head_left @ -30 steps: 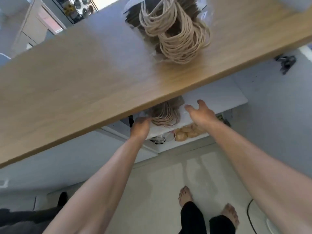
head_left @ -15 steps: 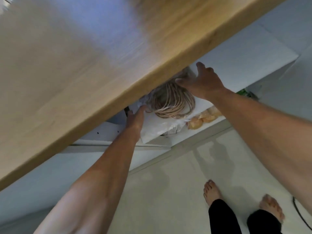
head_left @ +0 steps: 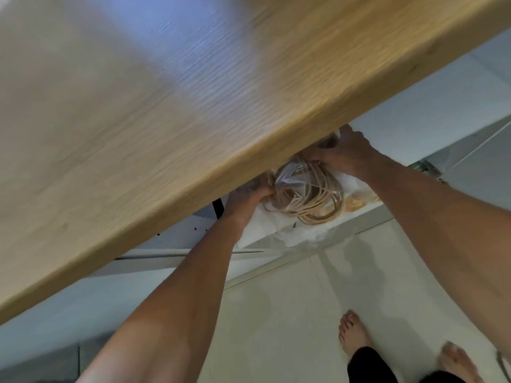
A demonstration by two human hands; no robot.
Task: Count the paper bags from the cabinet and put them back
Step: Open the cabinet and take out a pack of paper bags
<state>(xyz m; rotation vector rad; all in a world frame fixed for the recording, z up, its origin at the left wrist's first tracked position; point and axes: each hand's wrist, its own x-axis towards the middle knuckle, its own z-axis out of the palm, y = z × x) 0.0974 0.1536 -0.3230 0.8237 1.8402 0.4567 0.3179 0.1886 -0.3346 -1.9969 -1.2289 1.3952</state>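
The bundle of paper bags (head_left: 309, 197) lies in the cabinet (head_left: 188, 236) mouth, just under the countertop (head_left: 193, 106) edge and straight ahead between your hands. Your left hand (head_left: 247, 199) grips its left side. Your right hand (head_left: 352, 154) appears to clamp the far right (fingertips hidden). Both are equally near, and the looped handles face you.

Your arms (head_left: 179, 299) are bare right down to the left hand (head_left: 243, 197) and right hand (head_left: 351, 153); you wear black trousers (head_left: 370, 366) above bare feet (head_left: 352, 334).

bag bundle (head_left: 309, 199): under countertop (head_left: 193, 106) | between left hand (head_left: 243, 201) and right hand (head_left: 351, 154)
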